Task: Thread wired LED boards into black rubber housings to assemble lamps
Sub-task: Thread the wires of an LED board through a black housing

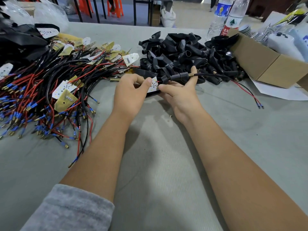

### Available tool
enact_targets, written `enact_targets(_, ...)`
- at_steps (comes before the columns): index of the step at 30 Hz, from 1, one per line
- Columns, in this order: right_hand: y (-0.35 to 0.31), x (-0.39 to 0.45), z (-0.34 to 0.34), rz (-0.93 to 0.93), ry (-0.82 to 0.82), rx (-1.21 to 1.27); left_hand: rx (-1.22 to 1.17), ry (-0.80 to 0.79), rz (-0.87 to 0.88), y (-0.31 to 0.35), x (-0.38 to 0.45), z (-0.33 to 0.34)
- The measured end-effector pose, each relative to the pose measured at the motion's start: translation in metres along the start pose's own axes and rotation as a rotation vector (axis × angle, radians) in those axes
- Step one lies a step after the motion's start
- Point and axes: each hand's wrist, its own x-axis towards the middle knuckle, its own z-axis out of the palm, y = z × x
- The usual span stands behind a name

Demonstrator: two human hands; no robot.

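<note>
- Hands close together over the grey table [166, 164], both busy with one lamp unit held just above it.
- Left hand [130, 90] pinches the white LED board [153, 85] between thumb and curled fingers, at the board's left edge.
- Right hand [178, 92] cradles the black rubber housing [175, 77] from beneath; index finger raised behind the ribbed collar, thumb tip touching the board's right edge.
- Board sits at the housing's mouth; whether it is partly seated I cannot tell, as fingers cover the joint.
- Black cable [215, 75] exits the housing's narrow end past a brass spring and trails right, ending in thin red and black leads with blue-sleeved tips lying on the table.
- Handling judgement: board light, thin, rigid; solder joints at the wires probably fragile, so hold by edges, not the LED face. Housing soft and grippy, likely to drag on the board; steady it by the stiff collar. Cable limp; pull on the sheath, not the leads.
- Wired boards [50, 90] heaped left; empty housings [183, 52] piled beyond the hands; cardboard box [266, 64] and water bottles [223, 15] far right.
</note>
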Motion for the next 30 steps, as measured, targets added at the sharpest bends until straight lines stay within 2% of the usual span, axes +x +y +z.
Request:
enact_targets(6, -0.001, 0.001, 0.002, 0.039, -0.009, 0.149, -0.117, 0.014, -0.082, 0.001, -0.001, -0.001)
enact_targets(10, -0.001, 0.002, 0.003, 0.045, -0.041, 0.229, -0.345, 0.072, -0.183, 0.005, -0.002, 0.001)
enact_targets(12, -0.001, 0.002, 0.004, 0.050, -0.053, 0.269, -0.496, 0.039, -0.261, 0.006, 0.000, 0.000)
enact_targets(14, -0.001, 0.001, 0.003, 0.054, -0.068, 0.271, -0.540, -0.040, -0.304, 0.005, 0.002, -0.002)
enact_targets(16, -0.003, 0.000, 0.002, 0.061, -0.088, 0.260, -0.544, -0.098, -0.278, 0.004, 0.002, -0.003)
enact_targets(18, -0.006, 0.000, 0.000, 0.089, -0.089, 0.280, -0.550, -0.078, -0.243, 0.002, 0.001, -0.004)
enact_targets(23, -0.011, 0.003, -0.005, 0.158, 0.065, 0.242, -0.590, 0.055, -0.228, 0.000, 0.004, -0.009)
enact_targets(27, -0.009, 0.006, -0.008, 0.108, 0.217, 0.289, -0.600, 0.113, -0.244, -0.003, 0.005, -0.014)
enact_targets(30, -0.009, 0.006, -0.009, 0.054, 0.275, 0.216, -0.582, 0.145, -0.244, -0.003, 0.006, -0.016)
